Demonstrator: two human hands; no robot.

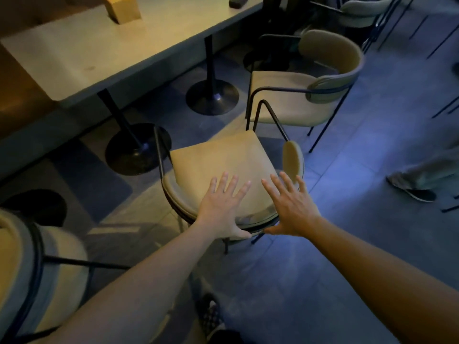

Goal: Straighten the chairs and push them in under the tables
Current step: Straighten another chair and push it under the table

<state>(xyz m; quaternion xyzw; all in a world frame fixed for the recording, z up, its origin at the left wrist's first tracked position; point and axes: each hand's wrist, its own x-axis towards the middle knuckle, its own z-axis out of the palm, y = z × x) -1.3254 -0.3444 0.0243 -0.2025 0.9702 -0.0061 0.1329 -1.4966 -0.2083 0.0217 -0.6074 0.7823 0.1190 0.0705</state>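
Dim café floor with a long table (104, 53) beyond the hands. Left hand (223, 207) and right hand (290, 207), fingers spread flat and gripping nothing, reach over the curved backrest of a skewed chair (218, 160), seemingly to push it under.

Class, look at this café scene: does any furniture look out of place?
Yes. The tan cushioned chair with a black metal frame under both hands stands clear of the pale rectangular table, turned at an angle instead of tucked under.

Dim scene — warm yellow light upper left; blue cast right; soft blur, wide-angle edge bending.
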